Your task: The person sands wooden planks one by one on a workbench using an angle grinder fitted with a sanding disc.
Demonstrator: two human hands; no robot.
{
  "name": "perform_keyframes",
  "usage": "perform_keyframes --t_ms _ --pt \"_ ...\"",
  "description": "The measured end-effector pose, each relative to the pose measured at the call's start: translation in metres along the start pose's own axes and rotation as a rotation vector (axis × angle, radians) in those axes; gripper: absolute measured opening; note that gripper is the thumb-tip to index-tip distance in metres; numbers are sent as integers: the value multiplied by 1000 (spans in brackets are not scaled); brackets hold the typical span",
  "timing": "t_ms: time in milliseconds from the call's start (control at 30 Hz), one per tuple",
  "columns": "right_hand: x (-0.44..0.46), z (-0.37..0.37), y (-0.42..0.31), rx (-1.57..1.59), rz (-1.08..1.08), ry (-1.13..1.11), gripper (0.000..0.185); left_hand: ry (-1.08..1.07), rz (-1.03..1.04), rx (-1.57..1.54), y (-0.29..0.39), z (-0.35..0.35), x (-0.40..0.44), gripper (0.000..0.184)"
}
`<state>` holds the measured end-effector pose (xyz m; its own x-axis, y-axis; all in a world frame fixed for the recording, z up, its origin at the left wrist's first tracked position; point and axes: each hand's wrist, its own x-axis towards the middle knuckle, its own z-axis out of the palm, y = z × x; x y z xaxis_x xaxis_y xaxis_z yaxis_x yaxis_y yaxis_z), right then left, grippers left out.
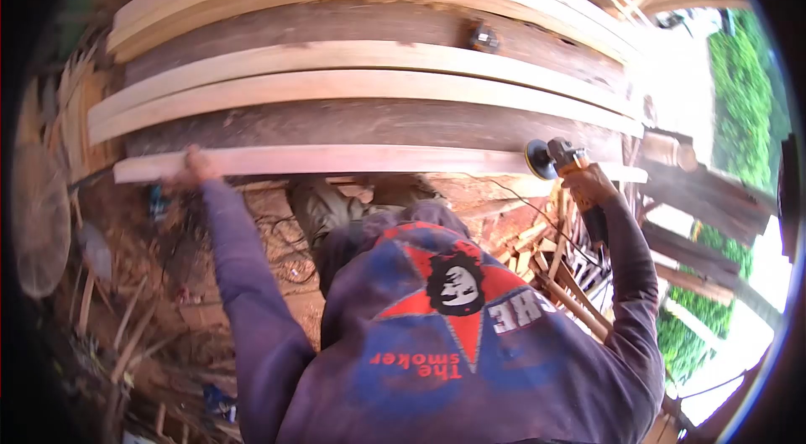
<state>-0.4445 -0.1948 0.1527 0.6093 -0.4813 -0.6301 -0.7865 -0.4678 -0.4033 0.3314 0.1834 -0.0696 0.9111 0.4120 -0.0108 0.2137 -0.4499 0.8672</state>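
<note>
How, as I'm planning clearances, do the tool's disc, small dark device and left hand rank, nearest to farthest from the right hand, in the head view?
1. Disc: just left.
2. Dark device: left, farther back.
3. Left hand: far left, on the front plank.

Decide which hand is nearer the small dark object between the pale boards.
Right. The right hand, holding the power tool, is below and right of the small dark object; the left hand, on the front board, is far to its left.
</note>
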Motion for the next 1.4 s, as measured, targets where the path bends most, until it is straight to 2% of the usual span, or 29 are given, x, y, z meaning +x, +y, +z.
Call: perform_keyframes --t_ms 33,67,100,167,200,233,300,367,400,433,500,533,567,633,667,700,733,767,833,867,933,1000,1033,1100,1167,1233,1367,1400 --pt "12 5 -15 81 -107 26 16 9 3 7 3 1 -3 117" --pt "33 -13 -121 402 496 -4 13 14 6 12 5 1 -4 119" --pt "44 1 -130 255 190 -36 12 15 4 14 7 2 -2 121" --pt "73 23 -168 77 -237 -12 13 9 -2 11 8 -2 19 125" --pt "89 26 -219 344 69 -79 11 2 -9 5 6 -6 40 127" --pt "106 36 -247 218 -98 -85 12 -4 -16 -10 3 -11 67 129" --pt "139 50 -311 87 -167 -126 17 -15 -18 -63 3 -25 128 129" --pt "174 68 -366 38 -287 -120 19 -106 85 -294 6 -47 187 115" --pt "190 77 -391 6 -375 -113 22 -277 47 -302 -3 -52 220 101" --pt "207 88 -424 -4 -388 -106 22 -451 13 -314 -19 -53 261 87" --pt "236 105 -493 138 -293 -118 25 -597 -16 -256 -66 -52 318 62" --pt "252 108 -530 163 -278 -154 27 -718 -72 -245 -34 -72 301 62" --pt "264 114 -565 166 -296 -177 26 -838 -46 -309 -43 -77 306 60" --pt "295 125 -632 152 -371 -206 23 -928 1 -273 -39 -92 305 55" --pt "310 133 -667 138 -373 -203 23 -920 32 -326 -97 -73 316 52" --pt "323 142 -699 240 -264 -189 21 -920 100 -229 -70 -87 306 55" --pt "337 151 -729 342 -153 -173 20 -1023 -3 -267 -79 -87 309 57" --pt "353 158 -753 329 -148 -169 20 -1025 -10 -280 -73 -89 309 57" --pt "385 172 -794 260 -347 -242 21 -1089 -174 -651 -55 -95 308 51" --pt "398 176 -818 250 -339 -238 21 -1132 -239 -696 -65 -92 310 57" --pt "419 175 -873 209 -228 -368 29 -1149 -290 -710 -81 -84 312 57" --pt "431 175 -921 233 -149 -384 28 -1142 -354 -742 -82 -81 314 58" --pt "436 176 -935 273 -67 -405 28 -1144 -360 -754 -71 -85 318 58" --pt "445 180 -945 240 -64 -391 28 -1178 -325 -648 -55 -94 321 53" --pt "438 179 -941 218 -46 -369 28 -1186 -367 -679 -64 -88 321 52" --pt "419 169 -930 299 122 -395 27 -1197 -398 -706 -61 -87 323 50" --pt "372 151 -870 304 221 -334 27 -1188 -531 -801 -53 -78 324 49" --pt "363 149 -844 294 199 -303 28 -1128 -574 -888 -48 -73 323 47"
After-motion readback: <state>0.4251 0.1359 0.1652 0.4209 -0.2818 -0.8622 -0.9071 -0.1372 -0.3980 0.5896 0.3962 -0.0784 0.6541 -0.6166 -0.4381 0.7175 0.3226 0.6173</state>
